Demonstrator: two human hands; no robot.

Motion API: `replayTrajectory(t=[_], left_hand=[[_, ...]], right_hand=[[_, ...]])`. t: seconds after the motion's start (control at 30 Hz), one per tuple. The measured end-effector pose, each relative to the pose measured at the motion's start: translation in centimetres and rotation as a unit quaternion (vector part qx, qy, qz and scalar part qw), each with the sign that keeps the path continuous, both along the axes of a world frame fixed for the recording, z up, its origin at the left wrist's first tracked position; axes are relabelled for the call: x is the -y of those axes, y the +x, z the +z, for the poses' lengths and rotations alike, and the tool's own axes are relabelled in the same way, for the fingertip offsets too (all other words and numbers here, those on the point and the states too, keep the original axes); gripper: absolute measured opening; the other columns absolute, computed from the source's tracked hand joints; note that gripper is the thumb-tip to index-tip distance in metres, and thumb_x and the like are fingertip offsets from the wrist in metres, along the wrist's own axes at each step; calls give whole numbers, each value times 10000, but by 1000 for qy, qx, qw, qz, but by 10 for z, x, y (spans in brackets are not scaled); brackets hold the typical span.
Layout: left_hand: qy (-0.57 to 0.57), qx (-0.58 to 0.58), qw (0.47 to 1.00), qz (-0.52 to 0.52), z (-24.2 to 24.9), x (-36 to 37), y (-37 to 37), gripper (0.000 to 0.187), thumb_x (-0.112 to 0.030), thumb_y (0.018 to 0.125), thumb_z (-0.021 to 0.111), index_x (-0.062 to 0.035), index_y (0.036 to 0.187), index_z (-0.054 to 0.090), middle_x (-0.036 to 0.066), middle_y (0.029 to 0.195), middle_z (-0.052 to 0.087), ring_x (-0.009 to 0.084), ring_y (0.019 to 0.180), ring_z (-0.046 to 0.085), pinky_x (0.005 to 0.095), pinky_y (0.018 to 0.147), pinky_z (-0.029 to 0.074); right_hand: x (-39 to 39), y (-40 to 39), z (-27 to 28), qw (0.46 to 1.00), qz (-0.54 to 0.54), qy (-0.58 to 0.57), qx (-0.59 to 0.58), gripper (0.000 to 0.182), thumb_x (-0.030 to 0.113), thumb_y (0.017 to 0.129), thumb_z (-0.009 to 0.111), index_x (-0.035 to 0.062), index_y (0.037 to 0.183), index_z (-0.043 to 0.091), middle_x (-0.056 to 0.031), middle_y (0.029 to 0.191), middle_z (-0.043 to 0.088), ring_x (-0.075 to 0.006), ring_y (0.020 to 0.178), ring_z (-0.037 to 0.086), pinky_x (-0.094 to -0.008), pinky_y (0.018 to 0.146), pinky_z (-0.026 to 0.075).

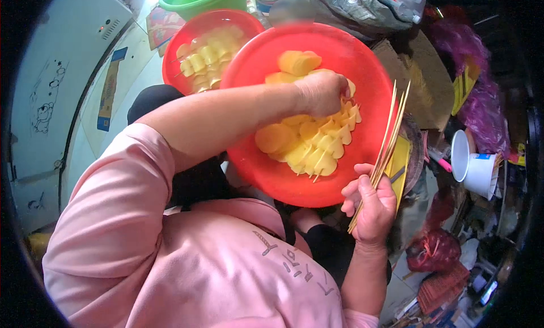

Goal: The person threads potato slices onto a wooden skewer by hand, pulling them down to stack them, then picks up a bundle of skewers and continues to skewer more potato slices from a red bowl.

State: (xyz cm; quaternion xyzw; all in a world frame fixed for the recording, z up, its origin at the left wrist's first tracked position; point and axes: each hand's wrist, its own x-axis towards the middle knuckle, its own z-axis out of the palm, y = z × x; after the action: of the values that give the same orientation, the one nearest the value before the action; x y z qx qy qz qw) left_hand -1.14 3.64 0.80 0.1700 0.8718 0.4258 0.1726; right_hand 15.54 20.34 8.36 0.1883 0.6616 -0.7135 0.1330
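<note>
A large red basin point(362, 141) in front of me holds thin yellow slices that look like potato. Several rows of slices point(317, 149) are threaded on thin sticks at the near side, and loose round slices point(275, 138) lie at the left. My left hand point(323, 92) reaches across the basin, palm down and fingers closed at the slices' upper right edge; what the fingertips grip is hidden. At the basin's right rim, my right hand point(371, 203) is closed round a bunch of long bamboo skewers point(391, 135), which point upward and slightly right.
A smaller red basin point(175, 39) with threaded slices in liquid stands behind at the left, beside a green tub point(204, 2). Cardboard point(416, 84) and a white bucket point(479, 172) are at right, with a red net bag point(433, 251) below. A white cabinet point(42, 107) stands left.
</note>
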Motion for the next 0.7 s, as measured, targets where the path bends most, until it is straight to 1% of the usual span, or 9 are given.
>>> replayTrajectory(t=[0.03,0.1,0.13,0.2,0.3,0.4,0.53,0.6,0.7], left_hand=[[-100,-7,989,-107,14,11,-3,276,-139,730,570,-91,988,656,145,922,665,306,882,631,379,769,495],[-273,21,920,-282,22,28,-2,234,-223,694,636,-77,869,692,96,899,679,278,858,634,380,753,491],[-274,22,920,-280,18,35,2,234,-223,694,636,-77,869,692,96,899,679,278,858,634,380,753,491],[-338,65,841,-417,7,47,14,344,-261,663,680,-106,968,651,116,875,670,303,842,640,395,755,506],[-356,-31,875,-327,0,56,46,303,-265,705,659,-122,973,652,105,880,670,284,847,646,399,729,521],[-332,-82,893,-294,-6,63,49,238,-230,751,609,-126,962,649,89,871,669,276,834,652,397,704,532],[-320,-107,886,-317,-3,69,41,175,-200,776,568,-128,915,646,87,845,664,282,803,653,405,691,530],[-296,-95,911,-272,-1,70,39,153,-211,760,581,-125,873,638,90,816,657,286,782,653,408,676,526],[-279,-80,912,-290,4,73,37,151,-201,737,598,-125,861,637,96,803,653,302,757,642,403,658,521]], right_hand=[[1,0,-1,1000,2,-4,0,212,164,925,496,11,1064,544,-51,673,607,-69,469,502,-181,435,388],[4,1,-1,1000,25,14,3,237,201,939,488,18,1077,547,-48,675,608,-55,458,482,-168,422,362],[6,0,-1,1000,27,12,3,237,201,939,488,18,1077,547,-48,675,608,-55,458,482,-168,422,362],[9,-2,-2,999,44,8,11,254,222,945,486,20,1084,550,-47,679,608,-53,458,478,-169,424,361],[14,-7,-3,997,73,4,12,256,227,946,487,22,1086,550,-45,679,608,-51,461,477,-168,426,357],[22,-11,-8,995,93,2,18,250,218,948,483,23,1091,546,-42,681,605,-51,473,478,-167,435,360],[31,-18,-13,994,103,-6,25,241,207,950,481,25,1094,544,-41,686,601,-50,485,477,-165,449,362],[33,-20,-12,993,109,4,37,236,201,951,480,25,1094,544,-42,695,600,-51,494,477,-164,461,364],[35,-21,-13,991,121,6,54,238,202,951,480,23,1095,543,-42,699,600,-52,493,474,-164,462,363]])
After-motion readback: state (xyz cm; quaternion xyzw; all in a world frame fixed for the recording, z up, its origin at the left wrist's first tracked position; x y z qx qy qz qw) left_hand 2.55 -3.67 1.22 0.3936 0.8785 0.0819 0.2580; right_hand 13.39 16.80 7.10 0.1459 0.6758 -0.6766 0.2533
